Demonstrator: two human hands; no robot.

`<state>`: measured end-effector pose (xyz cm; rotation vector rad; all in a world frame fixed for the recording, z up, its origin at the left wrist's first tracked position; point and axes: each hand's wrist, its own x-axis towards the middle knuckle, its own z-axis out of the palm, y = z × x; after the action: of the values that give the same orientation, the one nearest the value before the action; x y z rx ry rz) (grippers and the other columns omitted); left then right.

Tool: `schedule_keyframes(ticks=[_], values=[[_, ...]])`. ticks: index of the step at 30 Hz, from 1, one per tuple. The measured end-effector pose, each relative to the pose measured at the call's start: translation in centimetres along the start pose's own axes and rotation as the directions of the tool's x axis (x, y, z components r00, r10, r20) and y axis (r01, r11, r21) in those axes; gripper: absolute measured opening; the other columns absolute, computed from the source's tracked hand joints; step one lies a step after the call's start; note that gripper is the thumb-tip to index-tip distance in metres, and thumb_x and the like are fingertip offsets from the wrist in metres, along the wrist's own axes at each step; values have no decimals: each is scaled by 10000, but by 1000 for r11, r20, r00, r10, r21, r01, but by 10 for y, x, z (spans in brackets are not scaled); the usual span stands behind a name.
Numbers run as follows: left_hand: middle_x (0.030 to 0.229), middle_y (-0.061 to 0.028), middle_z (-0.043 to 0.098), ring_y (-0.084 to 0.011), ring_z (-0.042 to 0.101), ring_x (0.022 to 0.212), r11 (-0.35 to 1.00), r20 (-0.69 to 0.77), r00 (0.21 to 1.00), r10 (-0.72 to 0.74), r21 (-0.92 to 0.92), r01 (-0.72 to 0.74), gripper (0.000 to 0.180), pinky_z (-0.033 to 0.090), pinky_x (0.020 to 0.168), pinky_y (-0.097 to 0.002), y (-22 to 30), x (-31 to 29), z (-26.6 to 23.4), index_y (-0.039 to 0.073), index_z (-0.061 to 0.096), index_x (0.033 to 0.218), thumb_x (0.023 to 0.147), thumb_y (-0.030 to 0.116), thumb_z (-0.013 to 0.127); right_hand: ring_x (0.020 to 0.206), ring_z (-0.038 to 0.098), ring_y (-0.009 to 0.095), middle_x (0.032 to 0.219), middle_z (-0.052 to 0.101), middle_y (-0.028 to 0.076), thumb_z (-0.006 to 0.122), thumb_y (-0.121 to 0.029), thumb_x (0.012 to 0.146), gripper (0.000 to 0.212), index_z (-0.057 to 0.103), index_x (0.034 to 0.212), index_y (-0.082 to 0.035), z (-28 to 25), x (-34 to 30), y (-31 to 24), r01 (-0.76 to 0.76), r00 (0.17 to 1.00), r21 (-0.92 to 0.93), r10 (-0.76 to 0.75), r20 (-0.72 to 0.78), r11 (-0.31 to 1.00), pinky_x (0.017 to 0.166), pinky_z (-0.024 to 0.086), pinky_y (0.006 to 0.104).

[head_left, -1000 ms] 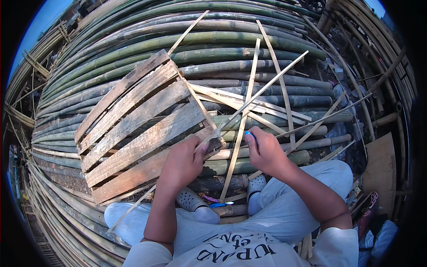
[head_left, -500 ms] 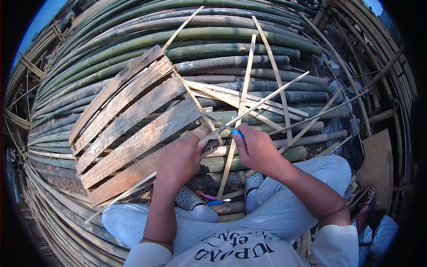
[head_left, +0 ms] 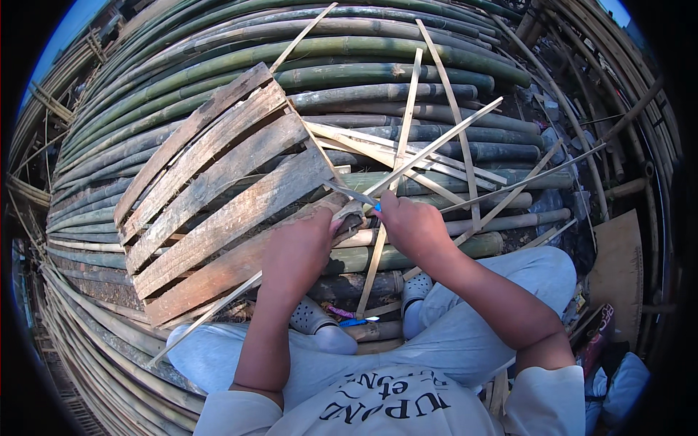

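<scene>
A long pale bamboo strip slants across in front of me, from by my left knee up to the far right. My left hand is closed around it, just off the near corner of a slatted wooden pallet. Closed on a knife with a blue handle, my right hand is just to the right of the left one. The blade points left and away, lying at the strip between my hands. Its exact contact with the strip cannot be made out.
Rows of green and grey bamboo poles lie beneath everything. Loose pale strips cross one another at the far right. A blue-handled tool lies between my feet. A brown board leans at the right.
My right hand and the knife have moved slightly away from me and left, and more of the blade shows. My left hand has shifted slightly away; the strip's far end has risen in view.
</scene>
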<state>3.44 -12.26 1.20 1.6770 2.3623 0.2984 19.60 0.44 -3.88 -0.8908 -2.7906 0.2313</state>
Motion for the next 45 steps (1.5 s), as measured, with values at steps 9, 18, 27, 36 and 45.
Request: schedule_keyframes(ticks=[9, 18, 27, 36, 45], values=[[792, -209, 662, -429, 642, 763, 1000, -35, 999, -18, 21, 19, 257, 480, 669, -545, 1, -3, 5, 56, 559, 945, 1006, 301, 508, 610, 654, 358, 662, 635, 151, 567, -268, 979, 251, 505, 909, -35, 1, 9, 12, -81, 997, -7, 81, -21, 997, 536, 519, 461], [757, -207, 661, -426, 648, 734, 999, -25, 999, 19, 39, -18, 265, 493, 658, -528, 3, -8, -6, 41, 576, 938, 988, 299, 544, 553, 647, 379, 608, 627, 172, 495, -250, 1011, 259, 519, 893, -20, -9, 9, 41, -200, 973, 21, 201, -114, 980, 481, 498, 479], [783, -198, 670, -414, 653, 761, 974, 45, 996, -78, 218, 66, 266, 502, 689, -526, -8, -33, -44, 81, 593, 928, 997, 326, 516, 577, 666, 368, 613, 637, 176, 493, -215, 997, 219, 509, 917, -12, 3, 11, 48, -276, 957, 58, 280, -75, 959, 525, 532, 464], [746, -214, 636, -440, 623, 752, 991, 51, 996, -75, 113, 69, 280, 473, 685, -542, -18, -35, -35, 53, 580, 925, 996, 318, 523, 538, 625, 411, 581, 603, 201, 527, -179, 969, 185, 483, 929, -4, 6, -1, 12, -59, 995, 239, 77, -66, 969, 511, 509, 515], [746, -230, 622, -447, 610, 766, 999, 83, 996, -16, 37, 13, 274, 454, 676, -543, -35, -34, -29, 45, 563, 925, 998, 306, 520, 420, 437, 195, 519, 451, 89, 558, -488, 990, 561, 580, 727, 7, -1, 5, 17, -376, 874, 589, 485, -30, 715, 433, 373, 380]])
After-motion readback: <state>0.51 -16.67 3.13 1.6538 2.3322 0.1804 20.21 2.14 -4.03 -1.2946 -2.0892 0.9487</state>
